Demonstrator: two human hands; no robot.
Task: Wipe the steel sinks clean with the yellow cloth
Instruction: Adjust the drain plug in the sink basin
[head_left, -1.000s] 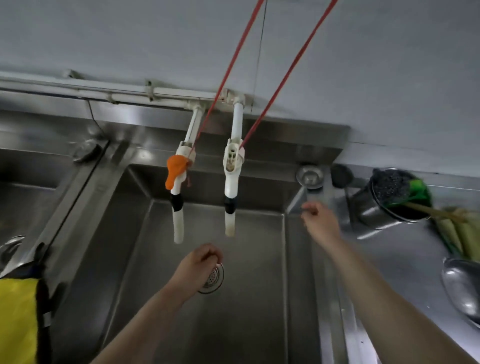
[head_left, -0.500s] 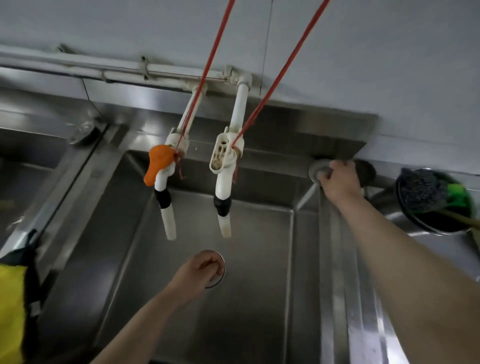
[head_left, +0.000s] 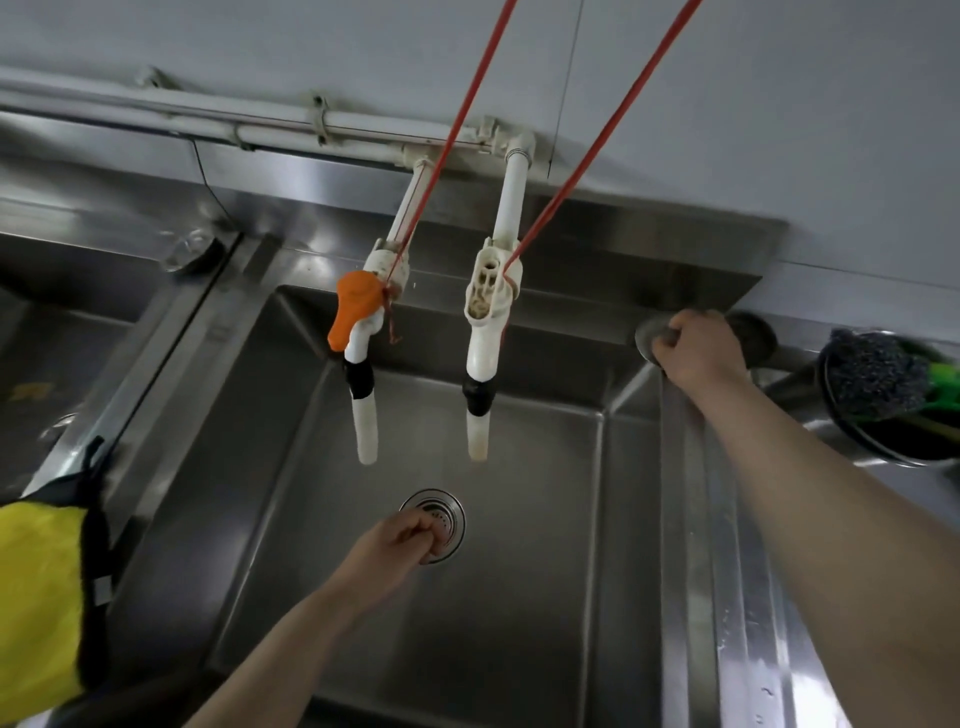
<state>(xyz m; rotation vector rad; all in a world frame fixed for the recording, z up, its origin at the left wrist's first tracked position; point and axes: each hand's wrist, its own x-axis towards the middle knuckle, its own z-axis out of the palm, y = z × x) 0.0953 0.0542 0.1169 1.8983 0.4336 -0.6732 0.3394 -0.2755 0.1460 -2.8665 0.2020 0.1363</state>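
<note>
The yellow cloth (head_left: 36, 597), edged in black, hangs over the divider at the lower left, and neither hand touches it. The middle steel sink (head_left: 545, 623) lies below me, with a second sink (head_left: 57, 358) to its left. My left hand (head_left: 395, 545) is down in the middle basin with its fingers curled onto the round drain strainer (head_left: 444, 512). My right hand (head_left: 696, 353) reaches to the back right corner of the rim and grips a small round steel strainer cup (head_left: 649, 335) there.
Two white taps (head_left: 485, 332) tied with red strings hang over the basin; the left one has an orange handle (head_left: 353, 306). A dark round plug (head_left: 756, 332) sits behind my right hand. A steel pot (head_left: 893, 441) holding a dark scrubber and a green brush stands at the right.
My right hand went from the sink's right rim to the back corner and closed on the steel strainer cup. My left hand stayed on the drain strainer. My view shifted closer.
</note>
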